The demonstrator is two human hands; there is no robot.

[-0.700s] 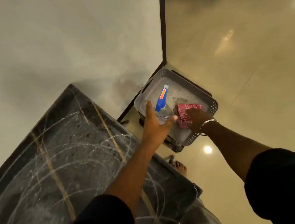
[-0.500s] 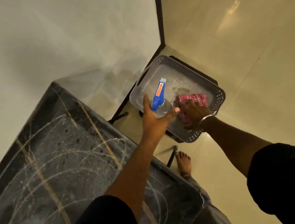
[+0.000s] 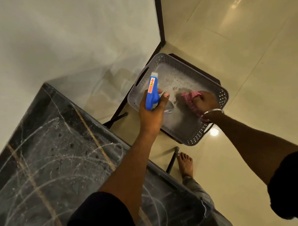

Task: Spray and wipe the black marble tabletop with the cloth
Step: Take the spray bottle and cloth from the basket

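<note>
The spray bottle (image 3: 152,93), blue-headed with an orange label, is gripped by the left hand (image 3: 151,112), its fingers (image 3: 165,97) curled round the neck. It is held above the grey perforated basket (image 3: 197,137), which is set on a dark stand (image 3: 116,118) beside the far end of the black marble surface (image 3: 55,152). The pink checked cloth (image 3: 189,98) is clutched inside the basket by the right hand (image 3: 204,102), at whose wrist a silver bangle (image 3: 212,111) is worn. The surface is marked with white curved streaks and tan veins, and a bare foot (image 3: 185,162) is seen on the cream tiled floor (image 3: 249,53) near it.
</note>
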